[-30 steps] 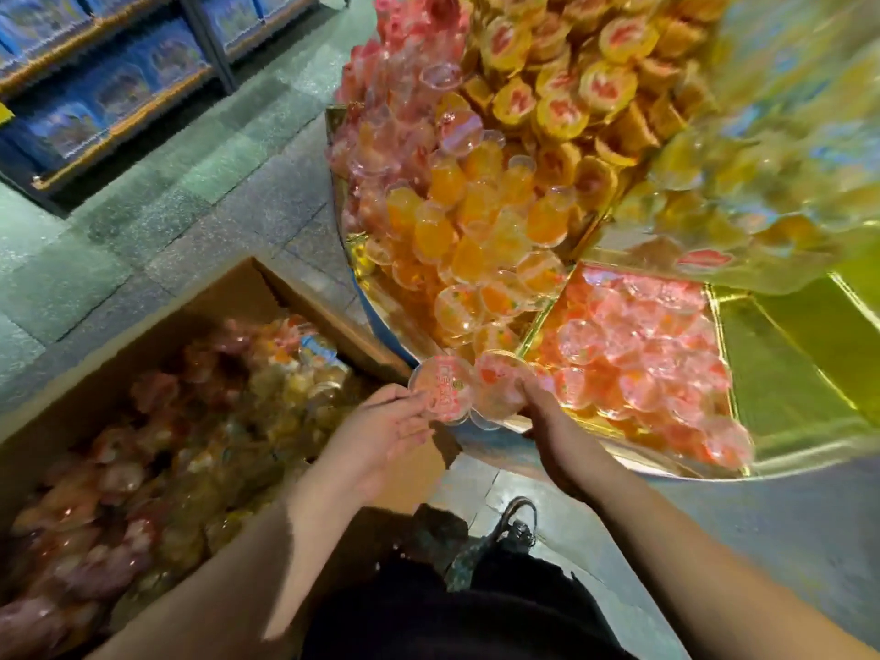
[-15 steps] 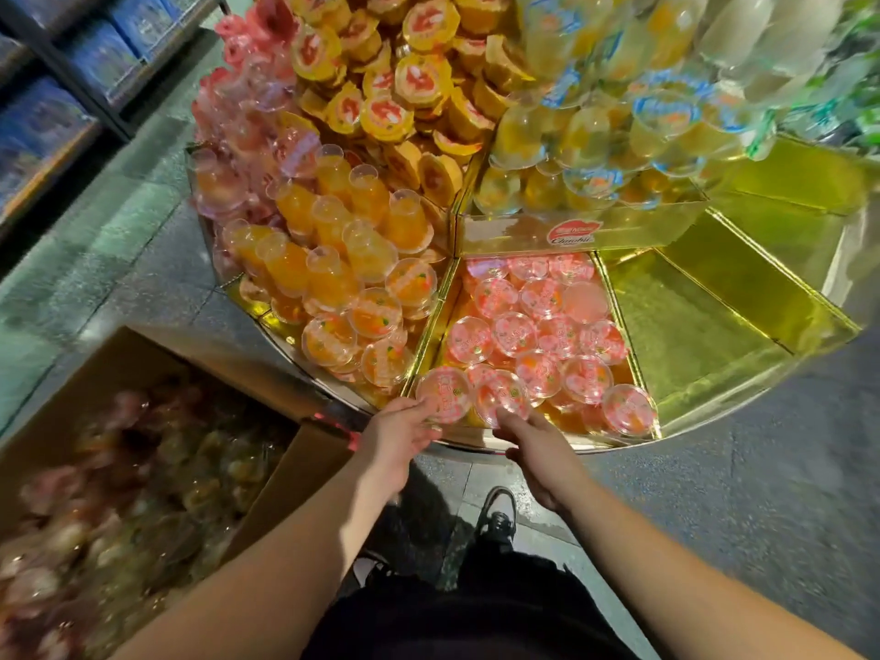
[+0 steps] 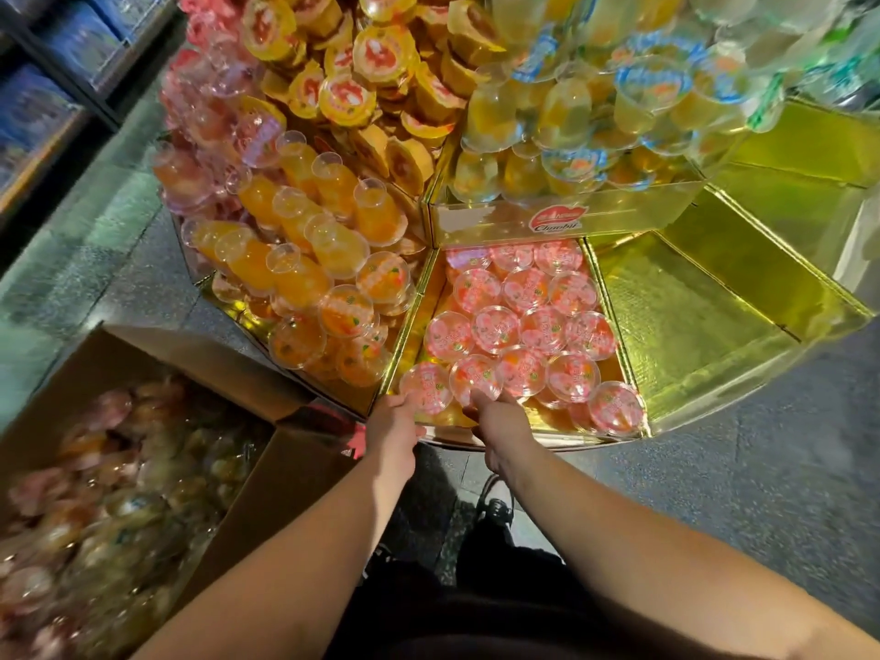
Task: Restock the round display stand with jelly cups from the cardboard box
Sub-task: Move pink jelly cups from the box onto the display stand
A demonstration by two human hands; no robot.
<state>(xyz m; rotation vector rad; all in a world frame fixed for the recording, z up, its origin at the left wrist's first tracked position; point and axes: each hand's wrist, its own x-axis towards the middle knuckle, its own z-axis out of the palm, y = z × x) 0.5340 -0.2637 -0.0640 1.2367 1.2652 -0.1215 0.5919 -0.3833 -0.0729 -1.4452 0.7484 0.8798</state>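
Grey speckled stone floor [image 3: 762, 469] is carrying the gold-lined round display stand [image 3: 714, 302] and cardboard box [image 3: 266, 469] of jelly cups, while left hand [image 3: 393, 428] and right hand [image 3: 500, 421] are each gripping a pink jelly cup [image 3: 426, 385] over the front compartment, fingers curled.

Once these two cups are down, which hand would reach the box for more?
Probably the left hand: the cardboard box sits on its side, just below it. The right hand would have to cross the body.

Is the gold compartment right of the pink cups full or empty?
Empty: the gold compartment shows only bare foil floor and walls, while the pink cups fill its neighbour.
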